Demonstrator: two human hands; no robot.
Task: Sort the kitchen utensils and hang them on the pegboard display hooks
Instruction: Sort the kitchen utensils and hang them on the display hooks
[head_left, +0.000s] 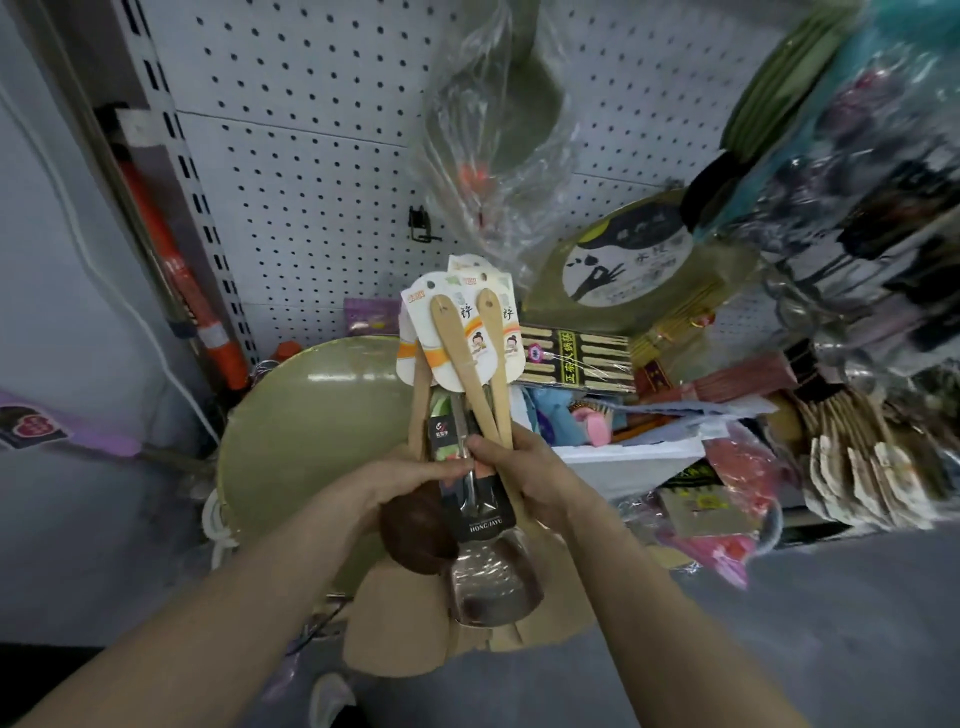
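Head view: right hand (524, 467) grips utensil bundle (467, 395); left hand (410, 478) pinches it.

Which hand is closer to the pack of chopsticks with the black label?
The right hand. It grips the utensil bunch below the chopstick pack and slightly left of it in the picture. The left hand holds the bunch's other side, further left.

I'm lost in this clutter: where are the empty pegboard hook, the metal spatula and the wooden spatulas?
empty pegboard hook (422, 226): head view, its black bracket.
metal spatula (492, 577): head view, its shiny blade.
wooden spatulas (452, 338): head view, the left handle.
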